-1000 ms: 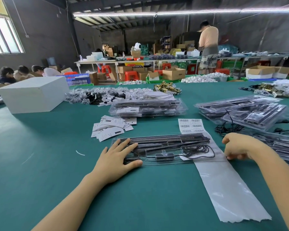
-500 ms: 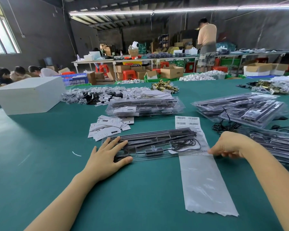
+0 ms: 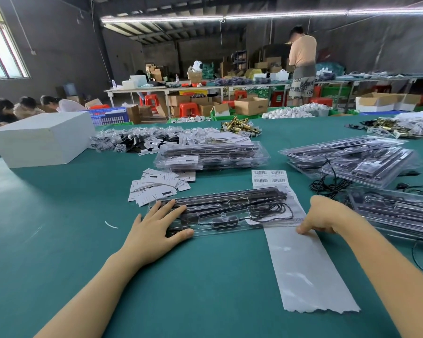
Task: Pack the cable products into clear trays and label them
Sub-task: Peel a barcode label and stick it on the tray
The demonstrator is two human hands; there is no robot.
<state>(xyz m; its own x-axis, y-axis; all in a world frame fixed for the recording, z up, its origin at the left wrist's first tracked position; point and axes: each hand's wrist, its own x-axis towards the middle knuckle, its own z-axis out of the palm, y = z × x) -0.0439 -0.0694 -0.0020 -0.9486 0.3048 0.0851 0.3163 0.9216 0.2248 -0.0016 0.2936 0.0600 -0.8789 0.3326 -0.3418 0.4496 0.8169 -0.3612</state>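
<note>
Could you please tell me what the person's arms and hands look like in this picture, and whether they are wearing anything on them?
Both forearms are bare as far as the frame shows: no sleeves reach into view. The left hand and the right hand wear no gloves, and no rings, watch or bracelet show on either. Fingernails look short and plain, though they are small in the picture.

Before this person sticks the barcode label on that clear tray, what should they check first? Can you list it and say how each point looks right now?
1. Clear tray held steady: ok, left hand rests flat on its end.
2. Tray lies flat on the table: ok.
3. Label sheet within reach: ok, right hand is on it.
4. Label peeled free: cannot tell.
5. Cable sits inside the tray: ok.
6. Tray snapped shut: cannot tell.
</note>
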